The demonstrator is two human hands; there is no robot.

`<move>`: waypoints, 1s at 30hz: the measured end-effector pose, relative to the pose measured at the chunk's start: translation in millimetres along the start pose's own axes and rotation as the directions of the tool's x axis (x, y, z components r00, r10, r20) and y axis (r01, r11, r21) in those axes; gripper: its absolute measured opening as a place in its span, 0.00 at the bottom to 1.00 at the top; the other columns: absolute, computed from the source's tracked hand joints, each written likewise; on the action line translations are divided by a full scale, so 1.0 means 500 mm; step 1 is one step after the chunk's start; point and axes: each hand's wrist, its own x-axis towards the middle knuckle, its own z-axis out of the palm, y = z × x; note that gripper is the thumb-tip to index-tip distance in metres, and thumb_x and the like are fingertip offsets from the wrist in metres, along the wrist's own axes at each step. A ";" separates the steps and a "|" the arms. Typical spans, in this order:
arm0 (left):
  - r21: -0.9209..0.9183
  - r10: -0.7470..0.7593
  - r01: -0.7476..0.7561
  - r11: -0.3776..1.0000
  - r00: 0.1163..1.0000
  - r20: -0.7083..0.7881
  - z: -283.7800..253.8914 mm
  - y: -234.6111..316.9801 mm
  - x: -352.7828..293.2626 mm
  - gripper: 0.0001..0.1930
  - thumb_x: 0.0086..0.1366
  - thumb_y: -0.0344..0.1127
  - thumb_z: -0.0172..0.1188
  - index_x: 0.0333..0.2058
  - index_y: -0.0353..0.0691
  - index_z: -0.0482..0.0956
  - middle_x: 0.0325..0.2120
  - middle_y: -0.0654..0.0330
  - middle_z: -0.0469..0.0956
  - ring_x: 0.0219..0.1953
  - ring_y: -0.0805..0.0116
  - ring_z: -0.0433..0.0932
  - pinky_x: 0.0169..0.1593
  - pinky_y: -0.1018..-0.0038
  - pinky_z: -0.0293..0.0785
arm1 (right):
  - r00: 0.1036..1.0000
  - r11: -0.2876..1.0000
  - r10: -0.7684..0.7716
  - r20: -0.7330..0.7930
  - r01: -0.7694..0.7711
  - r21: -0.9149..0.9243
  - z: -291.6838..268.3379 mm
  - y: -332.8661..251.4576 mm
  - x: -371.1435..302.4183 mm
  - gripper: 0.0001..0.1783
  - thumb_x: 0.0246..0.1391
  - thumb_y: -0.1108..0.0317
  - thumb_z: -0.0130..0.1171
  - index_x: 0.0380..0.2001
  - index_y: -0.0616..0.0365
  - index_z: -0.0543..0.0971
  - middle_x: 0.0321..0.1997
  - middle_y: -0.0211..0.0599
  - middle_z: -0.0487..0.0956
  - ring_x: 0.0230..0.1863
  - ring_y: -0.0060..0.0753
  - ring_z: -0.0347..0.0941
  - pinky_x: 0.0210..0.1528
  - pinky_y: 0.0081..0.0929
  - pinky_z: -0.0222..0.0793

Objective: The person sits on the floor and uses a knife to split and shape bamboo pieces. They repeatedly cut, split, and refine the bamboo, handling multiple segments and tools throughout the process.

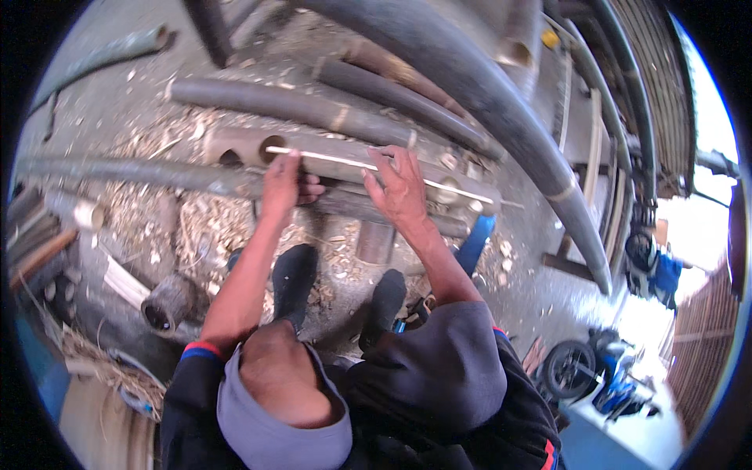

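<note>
A thin pale strip of wood or bamboo lies lengthwise along a thick brown bamboo pole in front of me. Cut holes show in the pole's wall, one dark and round close to the strip's left end. My left hand pinches the strip near that end, its other fingers curled. Farther right, my right hand has its thumb on the near side of the strip and bent fingers on the far side, loosely around it. The strip's right end reaches past this hand. Under my right palm, the contact is hidden.
Several bamboo poles lie beyond the work. One long dark pole slants across the upper right. Wood shavings cover the ground around my feet. A short hollow bamboo piece sits at left; a blue object is right of my arm.
</note>
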 end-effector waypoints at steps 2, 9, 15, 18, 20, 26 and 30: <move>-0.002 -0.020 0.020 1.000 1.000 -0.002 0.011 -0.001 -0.004 0.22 0.77 0.59 0.51 0.49 0.44 0.72 0.29 0.57 0.82 0.26 0.63 0.86 0.26 0.71 0.82 | 0.995 0.997 0.069 -0.077 -0.072 -0.028 -0.047 0.032 -0.041 0.20 0.54 0.65 0.69 0.50 0.58 0.82 0.52 0.48 0.76 0.53 0.52 0.73 0.54 0.47 0.70; 0.060 -0.006 0.007 0.998 1.000 -0.009 -0.005 0.004 0.001 0.25 0.75 0.61 0.54 0.51 0.44 0.70 0.31 0.54 0.81 0.28 0.61 0.86 0.28 0.69 0.84 | 0.939 0.922 0.292 -0.184 -0.327 -0.205 -0.171 0.183 -0.205 0.19 0.54 0.68 0.68 0.50 0.56 0.84 0.52 0.43 0.77 0.57 0.51 0.71 0.60 0.47 0.66; 0.072 0.006 -0.007 0.997 1.000 0.005 -0.007 0.001 0.005 0.28 0.73 0.62 0.56 0.54 0.43 0.67 0.33 0.52 0.80 0.29 0.60 0.85 0.30 0.68 0.84 | 0.958 0.932 0.224 -0.181 -0.265 -0.248 -0.173 0.201 -0.213 0.14 0.56 0.63 0.68 0.45 0.48 0.87 0.48 0.33 0.79 0.54 0.43 0.71 0.56 0.43 0.62; 0.078 0.006 -0.007 0.997 1.000 0.009 -0.012 0.003 0.007 0.29 0.73 0.62 0.56 0.55 0.43 0.67 0.33 0.52 0.80 0.30 0.60 0.86 0.31 0.68 0.85 | 0.956 0.929 0.199 -0.217 -0.255 -0.268 -0.156 0.214 -0.211 0.13 0.55 0.62 0.68 0.44 0.45 0.88 0.47 0.30 0.79 0.52 0.40 0.71 0.56 0.42 0.60; 0.089 0.010 -0.010 0.996 1.000 -0.005 -0.008 0.006 0.003 0.30 0.73 0.63 0.56 0.56 0.43 0.67 0.34 0.51 0.80 0.31 0.60 0.86 0.31 0.67 0.85 | 0.950 0.920 0.212 -0.227 -0.273 -0.280 -0.152 0.221 -0.212 0.13 0.55 0.62 0.68 0.44 0.45 0.88 0.46 0.30 0.79 0.52 0.39 0.71 0.57 0.43 0.59; 0.114 0.012 -0.008 0.993 0.999 -0.032 -0.003 0.007 -0.002 0.30 0.73 0.63 0.57 0.57 0.42 0.68 0.34 0.52 0.81 0.31 0.60 0.86 0.33 0.66 0.86 | 0.941 0.951 0.209 -0.264 -0.259 -0.168 -0.152 0.237 -0.217 0.14 0.50 0.66 0.70 0.42 0.45 0.88 0.44 0.28 0.79 0.52 0.41 0.70 0.58 0.46 0.59; 0.126 0.019 -0.015 0.992 0.999 -0.033 -0.005 0.004 -0.002 0.29 0.73 0.62 0.56 0.56 0.43 0.68 0.33 0.52 0.81 0.32 0.60 0.86 0.34 0.65 0.86 | 0.939 0.954 0.210 -0.273 -0.258 -0.153 -0.150 0.241 -0.219 0.14 0.49 0.66 0.71 0.41 0.43 0.89 0.43 0.26 0.79 0.52 0.40 0.70 0.57 0.46 0.59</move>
